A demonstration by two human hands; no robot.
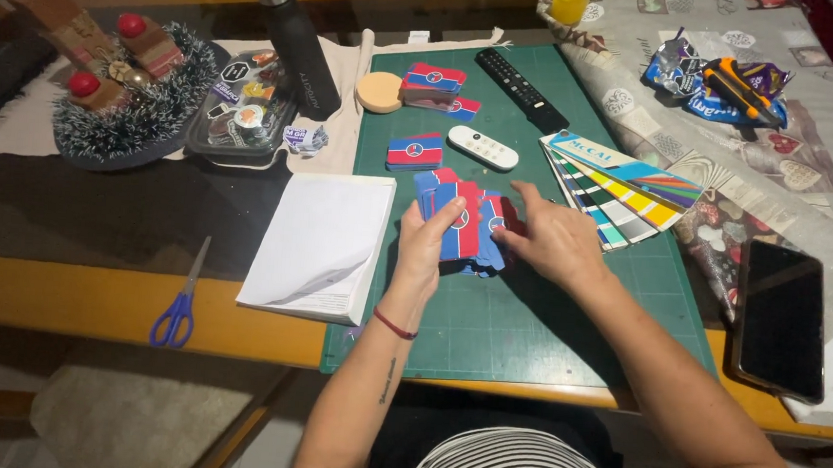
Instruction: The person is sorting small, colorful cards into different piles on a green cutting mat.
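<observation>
My left hand grips a fanned bunch of red-and-blue cards above the green cutting mat. My right hand rests on the right side of the same bunch, with fingers on the cards. A small stack of matching cards lies on the mat just beyond, and another stack sits farther back beside a round tan disc.
A white paper pad lies left of the mat, blue-handled scissors at the table's front left. A white remote, a black remote, a colour swatch fan, a black bottle and a dark phone surround the mat.
</observation>
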